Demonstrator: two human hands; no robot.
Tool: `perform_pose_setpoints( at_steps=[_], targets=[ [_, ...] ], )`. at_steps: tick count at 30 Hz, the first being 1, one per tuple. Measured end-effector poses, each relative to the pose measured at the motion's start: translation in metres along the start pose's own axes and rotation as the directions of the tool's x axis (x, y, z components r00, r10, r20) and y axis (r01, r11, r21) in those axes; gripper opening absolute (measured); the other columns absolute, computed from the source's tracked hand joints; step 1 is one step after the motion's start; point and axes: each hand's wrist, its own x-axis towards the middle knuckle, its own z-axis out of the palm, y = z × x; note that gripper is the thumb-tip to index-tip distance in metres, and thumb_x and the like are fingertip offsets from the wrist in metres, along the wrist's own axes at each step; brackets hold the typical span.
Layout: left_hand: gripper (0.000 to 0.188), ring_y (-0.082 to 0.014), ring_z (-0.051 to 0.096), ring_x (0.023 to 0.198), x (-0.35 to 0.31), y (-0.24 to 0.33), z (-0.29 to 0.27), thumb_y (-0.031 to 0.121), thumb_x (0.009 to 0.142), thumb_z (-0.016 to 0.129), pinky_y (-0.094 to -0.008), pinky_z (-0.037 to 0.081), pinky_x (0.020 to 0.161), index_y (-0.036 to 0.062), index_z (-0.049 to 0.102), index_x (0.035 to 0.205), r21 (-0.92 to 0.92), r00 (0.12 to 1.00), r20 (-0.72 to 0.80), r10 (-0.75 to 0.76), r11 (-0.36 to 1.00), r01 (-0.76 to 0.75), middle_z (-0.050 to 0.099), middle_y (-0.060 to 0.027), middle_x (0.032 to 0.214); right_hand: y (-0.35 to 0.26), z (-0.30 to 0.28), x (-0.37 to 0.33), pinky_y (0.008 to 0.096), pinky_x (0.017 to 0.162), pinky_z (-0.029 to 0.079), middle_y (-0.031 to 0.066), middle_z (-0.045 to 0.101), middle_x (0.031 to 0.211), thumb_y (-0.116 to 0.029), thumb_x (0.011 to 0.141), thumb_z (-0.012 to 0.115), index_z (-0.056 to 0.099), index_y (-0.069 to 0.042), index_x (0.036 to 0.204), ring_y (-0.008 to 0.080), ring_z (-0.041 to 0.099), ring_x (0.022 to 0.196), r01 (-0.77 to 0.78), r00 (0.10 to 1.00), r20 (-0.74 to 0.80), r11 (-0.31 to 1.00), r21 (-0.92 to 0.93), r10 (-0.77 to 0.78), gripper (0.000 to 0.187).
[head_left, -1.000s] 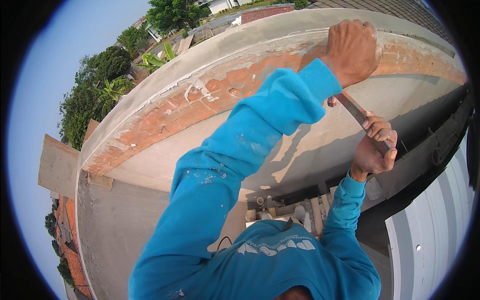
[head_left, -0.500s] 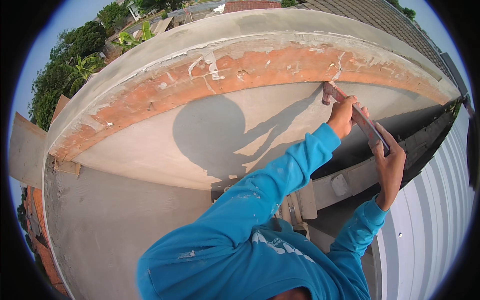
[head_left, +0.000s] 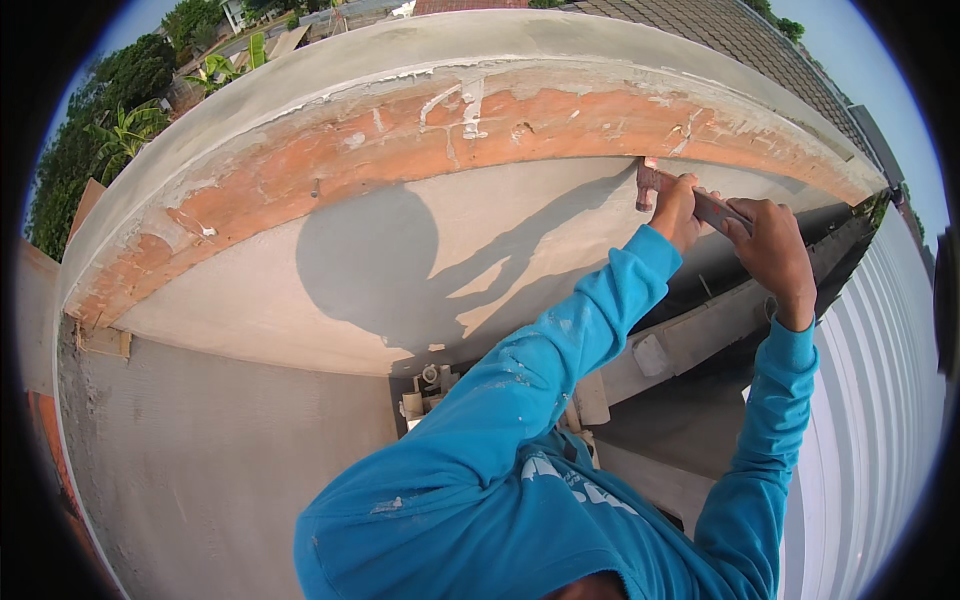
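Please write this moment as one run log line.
left hand: grips hammer near head | right hand: grips handle | head: at lower edge of orange strip

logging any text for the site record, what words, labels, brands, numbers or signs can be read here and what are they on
No text can be read.
Blue sweatshirt: white print on the chest, too folded and small to read.
Hammer: no readable marking shows.
Orange wall band: pale streaks, which look like smears rather than lettering.
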Motion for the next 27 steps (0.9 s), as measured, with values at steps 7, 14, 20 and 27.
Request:
perform_pose_setpoints(
  at_steps=[7, 14, 20, 27],
  targets=[
    [0.034, -0.0287, 0.060, 0.093, -0.006, -0.005, 0.019, 0.016, 0.096, 0.055, -0.0428, 0.057, 0.081, -0.0021, 0.039, 0.119, 0.198, 1.000, 0.017, -0.026, 0.980, 0.022, 0.051, -0.0174, 0.105, 0.016, 0.003, -0.017, 0.0466, 0.070, 0.048, 0.0272, 0.062, 0.083, -0.011, 0.085, 0.063, 0.069, -0.001, 0.106, 0.0453, 0.060, 0.079, -0.059, 0.992, -0.105, 0.997, 0.057, 0.065, 0.024],
    [0.022, -0.0287, 0.063, 0.083, 0.010, -0.023, 0.003, 0.016, 0.094, 0.055, -0.0449, 0.057, 0.075, -0.0022, 0.046, 0.103, 0.257, 0.997, 0.066, 0.038, 0.965, -0.054, 0.053, -0.0157, 0.097, 0.043, 0.027, -0.038, 0.0469, 0.070, 0.049, 0.0249, 0.063, 0.079, -0.018, 0.088, 0.063, 0.067, -0.005, 0.109, 0.0439, 0.061, 0.078, -0.144, 0.980, -0.131, 0.988, 0.059, 0.151, 0.025],
    [0.022, -0.0270, 0.063, 0.081, 0.010, -0.018, 0.000, 0.016, 0.092, 0.057, -0.0424, 0.058, 0.072, -0.0025, 0.047, 0.100, 0.296, 0.994, 0.033, 0.105, 0.949, -0.110, 0.054, -0.0135, 0.091, 0.045, -0.031, -0.015, 0.0460, 0.084, 0.050, 0.0232, 0.069, 0.098, -0.049, 0.095, 0.055, 0.065, -0.002, 0.117, 0.0391, 0.066, 0.097, -0.117, 0.992, -0.076, 0.976, -0.182, 0.105, 0.053],
    [0.018, -0.0260, 0.064, 0.078, 0.002, -0.028, 0.006, 0.016, 0.092, 0.056, -0.0408, 0.057, 0.071, -0.0020, 0.052, 0.094, 0.268, 0.991, 0.075, 0.112, 0.955, -0.129, 0.055, -0.0121, 0.088, 0.104, -0.104, 0.031, 0.0538, 0.116, 0.025, 0.0164, 0.041, 0.149, -0.083, 0.084, 0.026, 0.032, -0.011, 0.151, 0.0348, 0.038, 0.139, -0.031, 0.958, -0.278, 0.991, 0.128, 0.066, 0.098]
  ],
)
